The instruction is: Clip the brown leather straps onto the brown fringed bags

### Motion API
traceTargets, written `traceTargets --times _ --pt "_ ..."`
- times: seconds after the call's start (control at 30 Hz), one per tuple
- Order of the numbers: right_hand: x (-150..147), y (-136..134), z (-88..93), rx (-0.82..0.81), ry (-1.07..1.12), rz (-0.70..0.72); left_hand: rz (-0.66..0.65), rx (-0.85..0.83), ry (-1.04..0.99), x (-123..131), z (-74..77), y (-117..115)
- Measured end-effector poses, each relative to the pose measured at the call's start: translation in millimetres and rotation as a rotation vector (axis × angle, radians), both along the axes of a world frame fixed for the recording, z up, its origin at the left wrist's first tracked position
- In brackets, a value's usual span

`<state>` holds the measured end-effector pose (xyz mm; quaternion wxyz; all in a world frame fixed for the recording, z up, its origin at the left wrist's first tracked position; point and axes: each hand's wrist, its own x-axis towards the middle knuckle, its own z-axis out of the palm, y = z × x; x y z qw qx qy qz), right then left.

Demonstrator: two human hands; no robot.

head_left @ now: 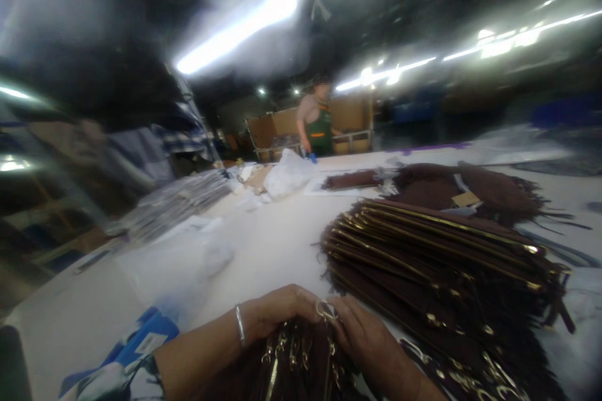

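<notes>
At the bottom middle, my left hand (294, 306), with a silver bangle (240, 324) at its wrist, closes over the top of a bunch of dark brown zippered pouches (303, 376). My right hand (362, 329) is curled against the same bunch from the other side. A gold metal ring (324, 309) shows between the fingers of both hands. Several gold clasps (282, 341) hang below it. Motion blur and the hands themselves hide most fingertips. Right of my hands lies a large pile of brown zippered pouches (404, 250) with gold zips and fringed edges.
More brown fringed pieces (461, 185) with a tag lie behind the pile. Clear plastic bags (289, 172) and grey flat stacks (174, 203) lie on the white table (268, 244). A blue packet (148, 335) rests by my left forearm. Across the table stands a person in a green apron (322, 128).
</notes>
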<state>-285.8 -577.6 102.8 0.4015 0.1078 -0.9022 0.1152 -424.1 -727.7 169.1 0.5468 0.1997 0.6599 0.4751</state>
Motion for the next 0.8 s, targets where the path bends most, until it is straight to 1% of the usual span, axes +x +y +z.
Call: traceTargets --times 0.13,0.33,0.53,0.6,0.67,0.73,0.8 --pt "-2 0 -4.5 0.007 -0.021 0.025 -0.022 0.061 -0.057 -2 -4.2 -3" --pt "-5 3 -10.9 0.096 0.033 0.039 -0.019 0.097 -0.110 -3 -4.7 -6" --pt "3 3 -11.3 0.090 0.059 0.030 -0.008 0.116 -0.127 -6 -9.7 -8" --pt "8 3 -13.2 0.053 0.040 0.030 -0.023 0.102 -0.112 -6 -10.5 -8" --pt "15 4 -14.0 -0.031 -0.029 0.028 -0.051 0.085 -0.048 -4 -10.0 -7" --pt "23 7 -10.6 -0.177 -0.158 0.038 -0.095 0.072 0.057 0 -7.1 -5" --pt "30 13 -2.3 -0.342 -0.296 0.061 -0.157 0.067 0.180 6 -0.8 -3"
